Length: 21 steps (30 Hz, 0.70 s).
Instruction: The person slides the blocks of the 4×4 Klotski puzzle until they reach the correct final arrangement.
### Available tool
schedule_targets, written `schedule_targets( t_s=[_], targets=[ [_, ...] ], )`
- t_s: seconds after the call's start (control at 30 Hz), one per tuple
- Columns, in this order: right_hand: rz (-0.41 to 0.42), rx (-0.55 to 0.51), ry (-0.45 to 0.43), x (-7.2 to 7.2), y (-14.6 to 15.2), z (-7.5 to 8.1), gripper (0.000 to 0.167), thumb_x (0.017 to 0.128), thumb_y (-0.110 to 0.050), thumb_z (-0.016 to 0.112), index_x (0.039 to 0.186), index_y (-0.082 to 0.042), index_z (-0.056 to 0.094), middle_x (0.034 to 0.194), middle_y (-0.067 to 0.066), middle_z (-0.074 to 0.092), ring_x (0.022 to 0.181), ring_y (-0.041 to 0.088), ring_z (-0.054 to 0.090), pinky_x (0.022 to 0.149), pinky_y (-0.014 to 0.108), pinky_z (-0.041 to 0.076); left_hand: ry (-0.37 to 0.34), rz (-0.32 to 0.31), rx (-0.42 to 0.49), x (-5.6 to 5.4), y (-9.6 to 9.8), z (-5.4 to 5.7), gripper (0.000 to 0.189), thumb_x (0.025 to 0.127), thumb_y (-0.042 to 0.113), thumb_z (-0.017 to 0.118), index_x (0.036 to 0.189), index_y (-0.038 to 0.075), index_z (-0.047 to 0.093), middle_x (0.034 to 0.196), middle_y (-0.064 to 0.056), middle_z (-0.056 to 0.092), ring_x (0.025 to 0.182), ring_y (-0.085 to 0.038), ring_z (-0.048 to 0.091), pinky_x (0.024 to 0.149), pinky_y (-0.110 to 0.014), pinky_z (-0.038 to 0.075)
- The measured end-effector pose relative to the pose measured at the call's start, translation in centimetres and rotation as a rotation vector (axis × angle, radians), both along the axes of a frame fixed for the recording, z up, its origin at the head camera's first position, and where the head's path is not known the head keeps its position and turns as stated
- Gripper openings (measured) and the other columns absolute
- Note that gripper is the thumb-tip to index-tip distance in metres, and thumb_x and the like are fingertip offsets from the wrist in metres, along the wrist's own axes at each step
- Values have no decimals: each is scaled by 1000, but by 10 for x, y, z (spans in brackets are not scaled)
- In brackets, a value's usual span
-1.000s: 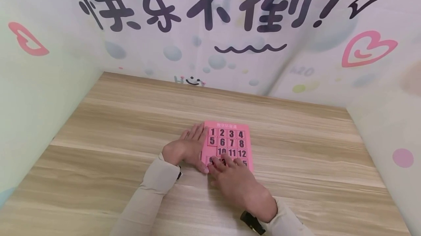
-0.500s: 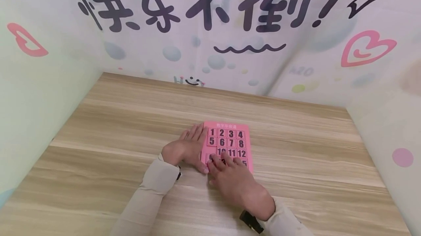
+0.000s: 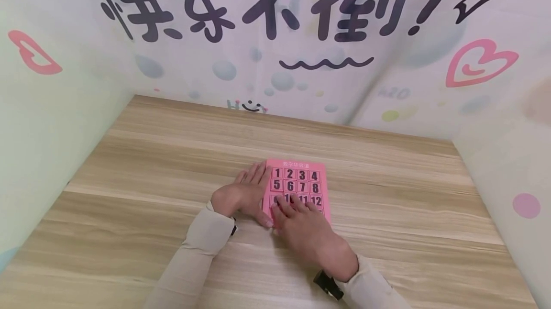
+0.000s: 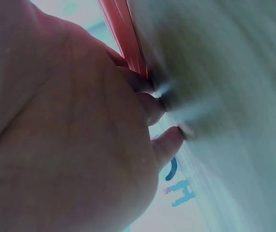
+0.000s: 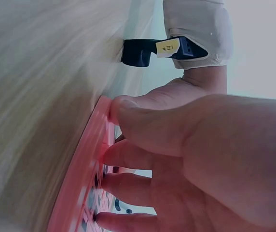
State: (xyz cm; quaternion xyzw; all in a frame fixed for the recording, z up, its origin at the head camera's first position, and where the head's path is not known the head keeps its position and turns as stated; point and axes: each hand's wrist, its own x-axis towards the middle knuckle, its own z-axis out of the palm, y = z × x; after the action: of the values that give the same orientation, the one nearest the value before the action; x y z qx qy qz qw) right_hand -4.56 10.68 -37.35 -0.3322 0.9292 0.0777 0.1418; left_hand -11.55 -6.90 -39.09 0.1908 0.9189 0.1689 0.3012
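Note:
A pink number sliding puzzle (image 3: 317,165) lies flat on the table, its tiles 1 to 8 filling the upper two rows. Tile 9 (image 3: 275,200) sits at the left of the third row, partly under the right fingertips. My left hand (image 3: 243,196) rests along the puzzle's left edge, fingers extended and thumb by the near corner. Over the near part of the puzzle, my right hand (image 3: 306,236) touches the tiles with outstretched fingertips and covers most of the bottom row. The puzzle's side (image 5: 75,183) runs below those fingers in the right wrist view.
The wood-grain table (image 3: 172,146) reaches back to a printed cloth wall (image 3: 193,74), with pale walls at both sides. A black wrist device (image 3: 328,285) is strapped at the right wrist, and another (image 3: 234,226) shows at the left.
Tile 9 has slid up from the bottom row into the gap left of tile 10. My right fingers moved slightly away from me with it; the left hand stayed put.

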Motion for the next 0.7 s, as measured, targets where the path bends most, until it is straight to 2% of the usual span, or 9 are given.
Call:
schedule_targets(
  t_s=[0.53, 0.7],
  targets=[
    [-17, 7, -9, -5, 1, 0, 49, 106, -34, 42, 152, -17, 41, 160, 4, 34, 147, 35, 32, 114, 56, 35, -9, 9, 17, 0, 0, 0, 137, 69, 53, 86, 158, 5, -7, 166, -12, -15, 153, -30, -15, 125, -46, -3],
    [-18, -4, 1, -7, 1, -1, 50, 106, -35, 42, 152, -18, 42, 160, 4, 34, 146, 35, 33, 114, 57, 35, -7, 3, 21, 1, -1, 1, 137, 69, 52, 86, 158, 3, -6, 166, -13, -15, 153, -30, -14, 125, -47, -3]
  ],
)
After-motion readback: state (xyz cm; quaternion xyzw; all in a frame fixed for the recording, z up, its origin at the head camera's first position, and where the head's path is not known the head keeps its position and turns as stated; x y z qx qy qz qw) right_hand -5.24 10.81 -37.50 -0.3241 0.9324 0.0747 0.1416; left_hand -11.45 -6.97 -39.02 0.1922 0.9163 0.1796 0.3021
